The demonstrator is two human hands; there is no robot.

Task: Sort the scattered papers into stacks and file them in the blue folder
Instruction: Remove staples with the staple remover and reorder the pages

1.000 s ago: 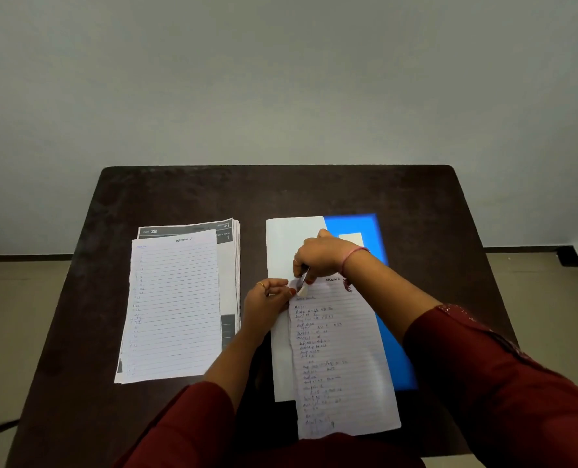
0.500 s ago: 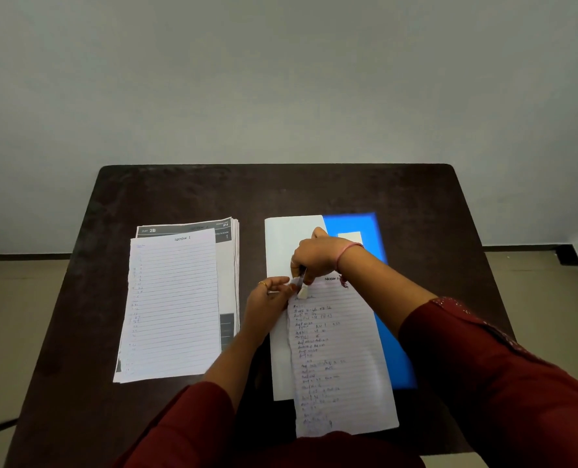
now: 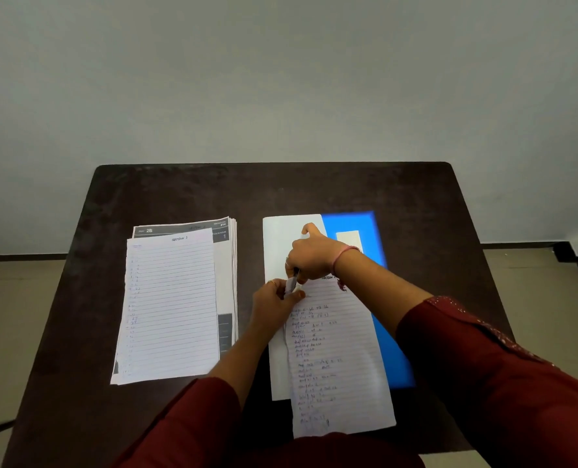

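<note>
The blue folder [image 3: 348,222] lies right of the table's centre. A blank white sheet [image 3: 280,241] lies on its left part, and a lined handwritten sheet [image 3: 338,359] lies over both, hanging past the folder's near edge. My left hand [image 3: 274,302] pinches the handwritten sheet's top-left corner. My right hand [image 3: 314,255] sits just above it with its fingers curled round a small dark object [image 3: 295,272] at that same corner; what it is I cannot tell. A stack of papers [image 3: 228,282] with a lined sheet [image 3: 172,305] on top lies to the left.
The dark brown table [image 3: 280,190] stands against a plain wall. A white label [image 3: 348,239] is on the folder. Bare tabletop shows behind the papers and along both side edges.
Both hands stay at the sheet's top-left corner. The right hand has shifted slightly to the left over the corner. The papers have not moved.
</note>
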